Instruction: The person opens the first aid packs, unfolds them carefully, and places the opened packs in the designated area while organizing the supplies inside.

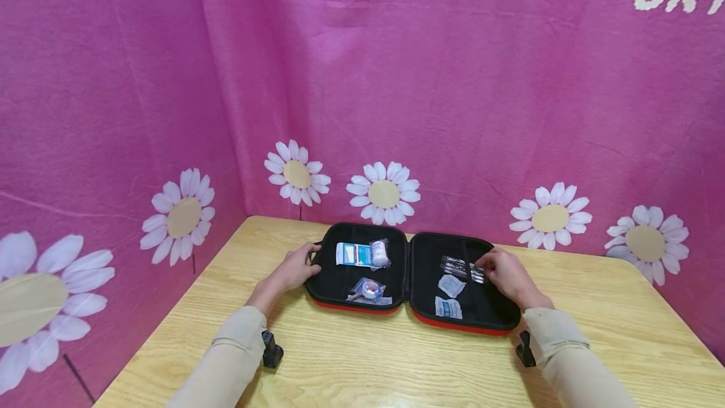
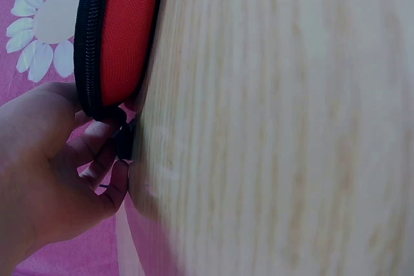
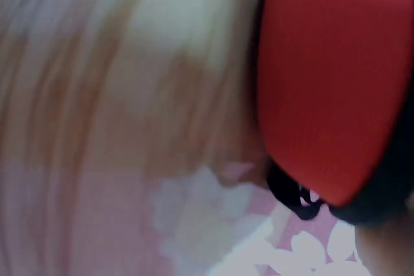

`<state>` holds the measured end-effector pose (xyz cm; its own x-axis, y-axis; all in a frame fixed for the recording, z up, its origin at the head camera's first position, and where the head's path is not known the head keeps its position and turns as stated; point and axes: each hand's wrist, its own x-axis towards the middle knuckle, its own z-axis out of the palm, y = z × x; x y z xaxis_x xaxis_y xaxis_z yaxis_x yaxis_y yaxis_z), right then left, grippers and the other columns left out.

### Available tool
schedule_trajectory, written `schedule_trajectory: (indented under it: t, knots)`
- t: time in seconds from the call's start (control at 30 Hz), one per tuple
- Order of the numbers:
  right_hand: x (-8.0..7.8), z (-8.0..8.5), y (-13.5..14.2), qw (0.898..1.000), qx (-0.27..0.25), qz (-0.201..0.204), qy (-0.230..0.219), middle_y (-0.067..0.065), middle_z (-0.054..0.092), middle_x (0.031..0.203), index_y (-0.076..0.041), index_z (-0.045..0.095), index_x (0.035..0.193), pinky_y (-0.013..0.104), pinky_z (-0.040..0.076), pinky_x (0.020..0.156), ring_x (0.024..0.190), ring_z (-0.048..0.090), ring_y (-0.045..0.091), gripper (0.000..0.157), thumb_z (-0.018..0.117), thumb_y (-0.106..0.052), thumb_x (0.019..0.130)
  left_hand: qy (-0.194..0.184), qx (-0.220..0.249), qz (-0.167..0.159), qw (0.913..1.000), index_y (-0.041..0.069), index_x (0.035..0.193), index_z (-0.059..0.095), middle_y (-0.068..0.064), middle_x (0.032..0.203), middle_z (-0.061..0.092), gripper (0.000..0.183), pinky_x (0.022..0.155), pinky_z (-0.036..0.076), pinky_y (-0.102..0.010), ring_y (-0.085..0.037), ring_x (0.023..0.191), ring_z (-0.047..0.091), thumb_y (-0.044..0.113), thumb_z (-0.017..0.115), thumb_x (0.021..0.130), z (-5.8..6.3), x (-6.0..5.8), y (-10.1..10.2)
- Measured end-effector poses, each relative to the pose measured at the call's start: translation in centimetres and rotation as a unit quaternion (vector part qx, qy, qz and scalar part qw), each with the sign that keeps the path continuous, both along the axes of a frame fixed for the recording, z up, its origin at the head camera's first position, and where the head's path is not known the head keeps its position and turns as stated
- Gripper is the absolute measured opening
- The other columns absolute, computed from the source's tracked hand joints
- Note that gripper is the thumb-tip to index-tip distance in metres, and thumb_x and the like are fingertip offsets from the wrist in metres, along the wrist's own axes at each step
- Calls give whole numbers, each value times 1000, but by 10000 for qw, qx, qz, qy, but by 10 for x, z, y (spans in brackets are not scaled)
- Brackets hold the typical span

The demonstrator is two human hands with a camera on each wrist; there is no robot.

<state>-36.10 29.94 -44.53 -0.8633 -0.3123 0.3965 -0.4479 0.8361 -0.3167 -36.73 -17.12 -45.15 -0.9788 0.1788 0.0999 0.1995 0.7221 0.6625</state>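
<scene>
A black-lined case (image 1: pixel 419 307) with a red shell lies unfolded on the table. At its left edge my left hand (image 1: pixel 294 269) grips the side near the black handle; the left wrist view shows curled fingers around a black loop below the zipper (image 2: pixel 92 43). My right hand (image 1: pixel 506 277) reaches over the right half, its fingertips pinching the end of shiny clear-wrapped strips (image 1: pixel 455 266). Below them lie a white packet (image 1: pixel 451 285) and a blue-and-white packet (image 1: pixel 449 308). The right wrist view mostly shows the red shell (image 3: pixel 333 75); the fingertips are hidden there.
In the left half lie a teal-and-white packet (image 1: pixel 354 255), a wrapped white roll (image 1: pixel 379 253) and a bagged tape roll (image 1: pixel 370 289). The wooden table (image 1: pixel 362 357) extends in front. A pink flowered cloth (image 1: pixel 453 112) hangs close behind the case.
</scene>
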Motion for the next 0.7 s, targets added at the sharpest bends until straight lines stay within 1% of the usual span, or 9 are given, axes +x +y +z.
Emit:
schedule_trajectory:
  t: [0.1, 0.2, 0.37, 0.5, 0.63, 0.7]
  knots:
    - [-1, -3, -2, 9998, -180, -26, -128, 14, 64, 82, 3, 75, 88, 34, 53, 67, 73, 62, 22, 21, 60, 13, 77, 35, -19, -43, 10000, 1, 138, 53, -3, 79, 53, 52, 86, 37, -33, -22, 88, 47, 11, 66, 89, 0, 0, 1]
    - [-1, -5, -5, 9986, -438, -58, -293, 15, 66, 87, 4, 74, 92, 33, 54, 70, 78, 66, 24, 21, 61, 12, 78, 69, -9, -96, 9999, 0, 138, 53, -4, 78, 53, 52, 86, 37, -34, -22, 88, 47, 10, 66, 89, 0, 0, 1]
    - [-4, -5, -10, 9939, -932, 108, -580, 19, 69, 95, 6, 70, 102, 36, 56, 76, 86, 69, 29, 24, 61, 12, 80, 89, -16, -82, 9999, 0, 138, 53, -4, 78, 53, 51, 85, 38, -34, -23, 89, 47, 10, 66, 89, 1, 0, 3]
    - [-4, -4, -12, 9881, -1223, 56, -929, 23, 68, 101, 9, 65, 111, 38, 57, 78, 92, 69, 33, 28, 62, 11, 83, 57, -18, -59, 10000, 0, 139, 52, -4, 79, 53, 52, 86, 38, -34, -23, 90, 47, 10, 66, 90, 2, 0, 3]
    - [-2, -1, -15, 9787, -1538, 26, -1361, 27, 65, 108, 8, 60, 121, 40, 56, 81, 99, 66, 38, 34, 63, 8, 86, 1, -17, -15, 10000, 0, 139, 52, -4, 80, 53, 51, 87, 39, -35, -24, 92, 47, 10, 65, 90, 3, 2, 2]
    - [-2, 0, -16, 9757, -1614, 90, -1477, 27, 65, 110, 8, 59, 123, 36, 56, 81, 102, 65, 39, 36, 63, 6, 88, 7, -27, -4, 10000, 1, 139, 52, -4, 79, 53, 51, 87, 38, -35, -23, 91, 47, 10, 65, 90, 3, 2, 1]
